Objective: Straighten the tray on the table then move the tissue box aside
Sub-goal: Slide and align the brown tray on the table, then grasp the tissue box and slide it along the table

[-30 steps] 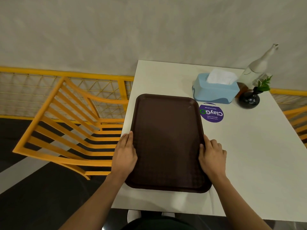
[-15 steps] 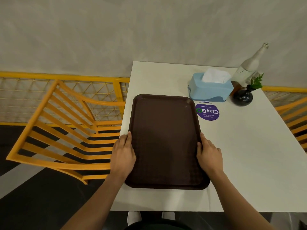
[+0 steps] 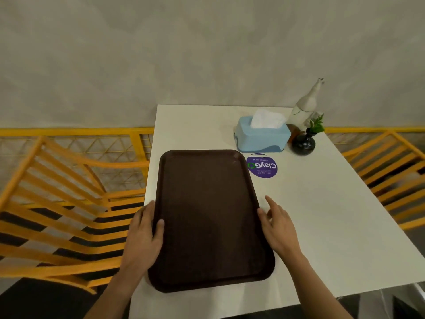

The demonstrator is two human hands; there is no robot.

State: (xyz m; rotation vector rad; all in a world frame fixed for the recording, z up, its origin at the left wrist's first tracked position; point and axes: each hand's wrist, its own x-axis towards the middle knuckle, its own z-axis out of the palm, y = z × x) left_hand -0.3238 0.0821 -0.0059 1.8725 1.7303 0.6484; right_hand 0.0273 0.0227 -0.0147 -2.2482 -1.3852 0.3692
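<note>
A dark brown tray (image 3: 207,215) lies lengthwise on the white table (image 3: 322,215), close to the left edge. My left hand (image 3: 145,233) grips the tray's left rim, thumb over the edge. My right hand (image 3: 279,226) is beside the right rim with fingers spread and lifted, its thumb just touching the rim. A light blue tissue box (image 3: 262,137) with a white tissue sticking out stands beyond the tray's far right corner, apart from both hands.
A purple round sticker (image 3: 263,168) is on the table between tray and tissue box. A black round vase with a green sprig (image 3: 303,143) and a white bottle (image 3: 304,107) stand right of the box. Yellow chairs (image 3: 69,203) flank the table.
My right hand has let go of the tray's right rim and opened its fingers. The left hand still holds the left rim. The view has shifted slightly.
</note>
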